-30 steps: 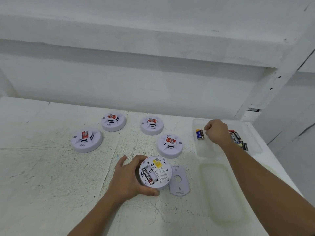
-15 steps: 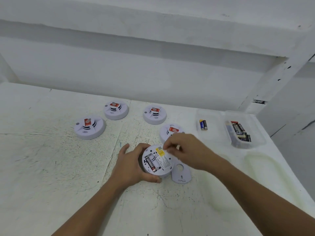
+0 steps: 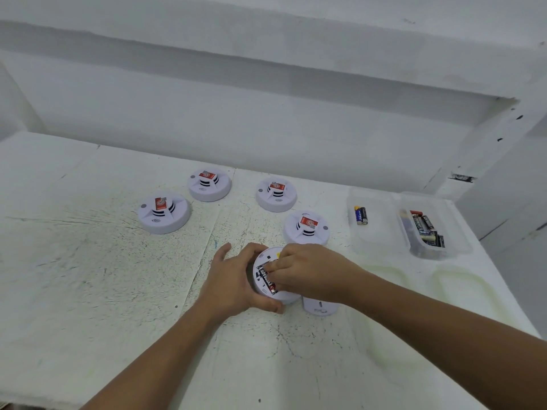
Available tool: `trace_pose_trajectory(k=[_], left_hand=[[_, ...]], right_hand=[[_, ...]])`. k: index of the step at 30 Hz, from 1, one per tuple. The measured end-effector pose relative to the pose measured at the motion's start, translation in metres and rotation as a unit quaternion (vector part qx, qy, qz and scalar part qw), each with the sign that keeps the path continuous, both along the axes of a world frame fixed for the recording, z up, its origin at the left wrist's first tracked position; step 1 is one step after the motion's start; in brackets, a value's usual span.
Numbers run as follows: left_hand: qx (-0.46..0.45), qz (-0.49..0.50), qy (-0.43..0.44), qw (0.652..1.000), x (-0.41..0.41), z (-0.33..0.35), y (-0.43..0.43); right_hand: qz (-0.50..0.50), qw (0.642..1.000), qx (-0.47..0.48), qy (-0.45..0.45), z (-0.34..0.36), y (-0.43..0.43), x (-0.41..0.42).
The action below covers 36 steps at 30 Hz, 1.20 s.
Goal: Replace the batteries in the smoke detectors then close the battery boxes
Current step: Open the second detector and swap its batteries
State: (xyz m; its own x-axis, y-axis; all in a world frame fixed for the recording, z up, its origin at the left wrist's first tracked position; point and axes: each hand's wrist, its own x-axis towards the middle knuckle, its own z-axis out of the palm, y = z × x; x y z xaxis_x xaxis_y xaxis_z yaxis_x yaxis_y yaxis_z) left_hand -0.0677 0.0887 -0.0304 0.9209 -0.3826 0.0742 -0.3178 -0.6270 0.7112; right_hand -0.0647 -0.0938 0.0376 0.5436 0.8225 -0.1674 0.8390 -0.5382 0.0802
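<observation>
Four upright smoke detectors on scuffed white tabletop (white walls behind).

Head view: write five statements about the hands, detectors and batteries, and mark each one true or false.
1. The left hand grips the upturned smoke detector. True.
2. Four other smoke detectors sit face up on the table. True.
3. The cover plate is fitted onto the upturned smoke detector. False: it lies on the table beside it, partly hidden under the right hand.
4. The right hand is reaching into a battery tray. False: its fingers are at the upturned detector's battery compartment.
5. That compartment is empty. False: a black battery lies in it.
</observation>
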Motion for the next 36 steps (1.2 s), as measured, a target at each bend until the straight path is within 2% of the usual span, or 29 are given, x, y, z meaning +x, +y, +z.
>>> trace_pose_trajectory(k=[9, 13, 16, 21, 24, 29, 31, 32, 36], left_hand=[[-0.004, 0.005, -0.002, 1.000, 0.000, 0.000, -0.001], [0.002, 0.005, -0.008, 1.000, 0.000, -0.001, -0.001], [0.003, 0.004, -0.009, 1.000, 0.000, -0.001, -0.001], [-0.008, 0.000, -0.002, 1.000, -0.001, 0.000, -0.001], [-0.020, 0.002, 0.001, 1.000, -0.001, 0.001, -0.001], [-0.020, 0.002, -0.004, 1.000, -0.001, 0.000, -0.001], [-0.022, 0.004, -0.001, 1.000, -0.001, 0.000, -0.001], [-0.020, 0.004, -0.001, 1.000, -0.002, 0.000, -0.001], [-0.018, 0.008, -0.002, 1.000, -0.002, 0.001, -0.001]], right_hand=[[0.073, 0.996, -0.040, -0.017, -0.002, 0.004, 0.010], [0.068, 0.995, 0.068, -0.013, -0.006, 0.004, 0.010], [0.062, 0.993, 0.098, -0.004, -0.004, 0.004, 0.006], [-0.023, 0.992, 0.112, 0.043, 0.001, -0.002, -0.003], [-0.098, 0.980, 0.145, 0.098, 0.003, -0.004, -0.009], [-0.163, 0.958, 0.203, 0.121, -0.002, -0.001, -0.014], [-0.226, 0.935, 0.229, 0.146, 0.000, -0.002, -0.016], [-0.270, 0.909, 0.265, 0.174, 0.002, -0.003, -0.016], [-0.403, 0.745, 0.428, 0.315, 0.016, -0.021, 0.000]])
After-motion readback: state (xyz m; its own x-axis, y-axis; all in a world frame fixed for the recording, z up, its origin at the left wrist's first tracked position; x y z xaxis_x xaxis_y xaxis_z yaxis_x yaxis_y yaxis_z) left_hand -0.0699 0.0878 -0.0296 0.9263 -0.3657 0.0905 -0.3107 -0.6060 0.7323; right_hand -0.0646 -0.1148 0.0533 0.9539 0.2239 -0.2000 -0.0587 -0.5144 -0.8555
